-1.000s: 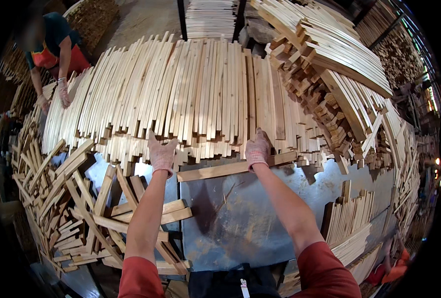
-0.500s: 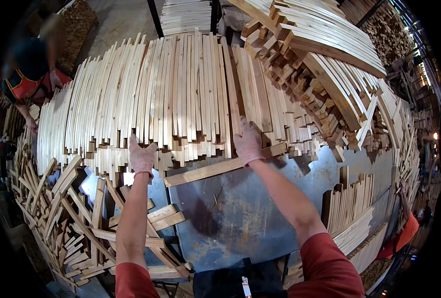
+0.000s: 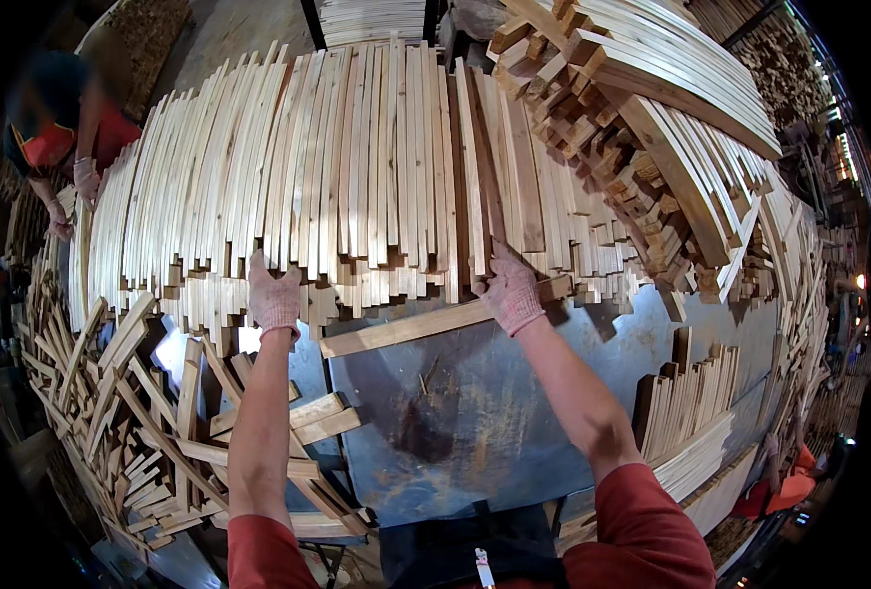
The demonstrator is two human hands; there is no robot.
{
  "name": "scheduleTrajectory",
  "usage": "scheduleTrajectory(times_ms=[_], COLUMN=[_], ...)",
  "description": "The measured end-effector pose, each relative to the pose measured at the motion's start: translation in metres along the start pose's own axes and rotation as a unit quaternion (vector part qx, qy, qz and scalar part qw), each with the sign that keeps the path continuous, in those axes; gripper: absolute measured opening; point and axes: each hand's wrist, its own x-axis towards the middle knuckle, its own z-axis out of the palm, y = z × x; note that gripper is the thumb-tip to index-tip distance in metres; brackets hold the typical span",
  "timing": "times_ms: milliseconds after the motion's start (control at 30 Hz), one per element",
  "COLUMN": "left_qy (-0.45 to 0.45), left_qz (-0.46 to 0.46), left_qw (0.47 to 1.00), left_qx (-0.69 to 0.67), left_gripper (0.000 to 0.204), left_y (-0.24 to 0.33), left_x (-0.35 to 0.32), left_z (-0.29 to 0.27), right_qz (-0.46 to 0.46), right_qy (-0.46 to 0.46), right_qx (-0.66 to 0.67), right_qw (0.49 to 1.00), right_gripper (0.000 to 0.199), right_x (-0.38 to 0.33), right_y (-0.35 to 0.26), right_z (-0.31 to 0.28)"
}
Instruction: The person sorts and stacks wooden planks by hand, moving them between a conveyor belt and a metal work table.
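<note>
A wide layer of pale wooden strips (image 3: 352, 167) lies side by side, running away from me. My left hand (image 3: 275, 294), in a pinkish knit glove, rests at their near ends, thumb and forefinger spread; its other fingers are partly hidden. Farther right, my right hand (image 3: 512, 293), gloved alike, has its thumb and fingers around the near end of one wooden strip (image 3: 471, 167), which lies slightly askew beside a dark gap. Just below both hands, a loose board (image 3: 406, 331) lies crosswise on the metal table (image 3: 455, 412), its right end by my right wrist.
Jumbled offcuts (image 3: 151, 422) heap up at the left. Thicker beams (image 3: 671, 93) are stacked at the far right, above a short row of upright-edged pieces (image 3: 686, 393). A co-worker (image 3: 57, 128) handles strips at the far left; another person's orange garment (image 3: 794, 476) shows at the right.
My right hand has shifted right and turned, now around a strip's near end, which has moved right. My left hand stays near its place. The co-worker at left has brought both hands to the strips' edge.
</note>
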Motion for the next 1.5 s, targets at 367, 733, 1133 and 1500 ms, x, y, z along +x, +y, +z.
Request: scheduleTrajectory(times_ms=[367,733,1133,1500], left_qy=[-0.021,-0.007,0.006,0.018], left_qz=[-0.030,0.001,0.004,0.031], left_qw=[0.999,1.000,1.000,0.998], left_qx=[-0.034,0.028,-0.015,-0.055], left_gripper=[0.074,0.079,0.077,0.054], left_y=[0.021,0.007,0.042,0.048], left_x=[0.003,0.006,-0.002,-0.014], left_z=[0.000,0.013,-0.016,-0.039], right_qz=[0.088,0.057,-0.156,-0.107], right_qy=[-0.078,0.071,0.118,0.161], right_qx=[0.181,0.224,-0.677,-0.713], right_qw=[0.976,0.970,0.709,0.674], right_gripper=[0.038,0.067,0.074,0.079], right_x=[0.001,-0.067,-0.001,-0.001], right_y=[-0.003,0.005,0.003,-0.008], right_z=[-0.011,0.001,0.068,0.135])
